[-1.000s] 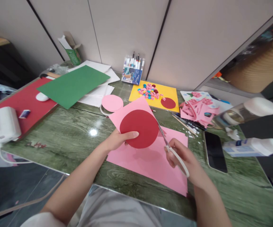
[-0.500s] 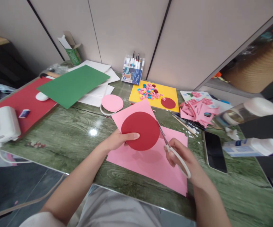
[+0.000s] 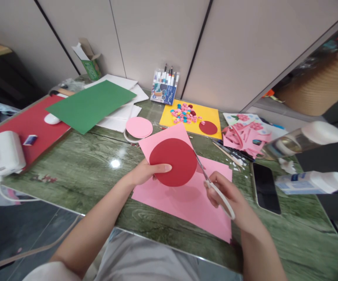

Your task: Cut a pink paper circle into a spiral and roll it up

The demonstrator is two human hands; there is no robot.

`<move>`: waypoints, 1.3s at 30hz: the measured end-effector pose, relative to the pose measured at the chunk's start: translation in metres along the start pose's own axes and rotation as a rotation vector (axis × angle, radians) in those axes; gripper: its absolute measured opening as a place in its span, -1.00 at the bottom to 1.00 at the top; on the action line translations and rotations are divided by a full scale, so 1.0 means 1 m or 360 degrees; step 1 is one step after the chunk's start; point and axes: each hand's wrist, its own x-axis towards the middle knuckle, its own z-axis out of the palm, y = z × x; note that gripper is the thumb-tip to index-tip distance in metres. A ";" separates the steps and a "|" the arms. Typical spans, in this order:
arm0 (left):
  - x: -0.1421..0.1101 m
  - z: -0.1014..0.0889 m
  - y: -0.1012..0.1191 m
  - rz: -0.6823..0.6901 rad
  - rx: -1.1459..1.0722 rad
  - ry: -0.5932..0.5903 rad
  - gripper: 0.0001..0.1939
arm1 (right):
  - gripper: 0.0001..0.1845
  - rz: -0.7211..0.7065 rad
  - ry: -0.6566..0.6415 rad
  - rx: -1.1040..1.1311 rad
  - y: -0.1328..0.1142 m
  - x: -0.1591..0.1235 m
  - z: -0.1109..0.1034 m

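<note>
My left hand [image 3: 149, 171] pinches a red paper circle [image 3: 177, 158] laid on top of a sheet of pink paper [image 3: 171, 134]; its thumb presses on the red face, the other fingers are hidden beneath. My right hand [image 3: 223, 191] holds a pair of white-handled scissors [image 3: 220, 195], their blades at the right edge of the circle and the pink paper. Below both hands, another pink sheet [image 3: 186, 210] lies flat on the green table [image 3: 92, 171]. Behind, a pink paper circle [image 3: 139, 127] rests on a roll of tape [image 3: 127, 136].
Farther back, a yellow sheet [image 3: 165, 125] carries pompoms [image 3: 185, 113] and a small red circle [image 3: 208, 127]. Pink scraps [image 3: 245, 138], a phone [image 3: 266, 187] and two bottles [image 3: 306, 138] stand or lie right. Left are a green sheet [image 3: 92, 105] and a white charger [image 3: 3, 156].
The red circle and pink paper have shifted very slightly, the circle's right edge drawing a little left. Both hands keep their grips, and the scissors stay at the paper's edge.
</note>
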 end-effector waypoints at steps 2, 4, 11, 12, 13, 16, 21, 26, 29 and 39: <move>0.000 -0.001 -0.001 0.0000 -0.0022 0.0006 -0.70 | -0.73 0.0007 -0.0013 0.0000 0.000 0.000 -0.001; 0.000 -0.001 -0.002 -0.0010 -0.0069 0.0013 -0.68 | -0.72 0.0018 -0.0021 -0.0002 0.000 -0.001 -0.002; -0.001 -0.005 -0.004 -0.0077 -0.0156 -0.0036 -0.52 | -0.72 0.0043 -0.0049 -0.0028 -0.001 -0.003 -0.007; -0.001 -0.006 -0.004 -0.0084 -0.0143 -0.0043 -0.52 | -0.72 0.0046 -0.0052 -0.0026 -0.002 -0.003 -0.008; 0.000 -0.006 -0.004 -0.0086 -0.0137 -0.0051 -0.52 | -0.71 0.0047 -0.0054 -0.0022 -0.002 -0.003 -0.009; 0.000 -0.006 -0.004 -0.0078 -0.0161 -0.0087 -0.55 | -0.70 0.0058 -0.0083 -0.0010 -0.003 -0.002 -0.010; 0.001 -0.005 -0.003 -0.0059 -0.0227 -0.0112 -0.57 | -0.66 0.0074 -0.0185 0.0030 -0.007 -0.004 -0.013; 0.003 -0.009 -0.007 -0.0027 -0.0267 0.0012 -0.58 | -0.67 0.0093 -0.0185 -0.0143 -0.006 -0.006 -0.024; 0.004 -0.009 -0.009 -0.0053 -0.0237 0.0064 -0.57 | -0.72 0.0163 0.0137 -0.0576 0.001 0.000 -0.029; 0.005 0.001 -0.011 -0.0165 -0.0086 0.0066 -0.52 | -0.70 0.0307 0.0712 -0.1842 0.038 0.022 -0.033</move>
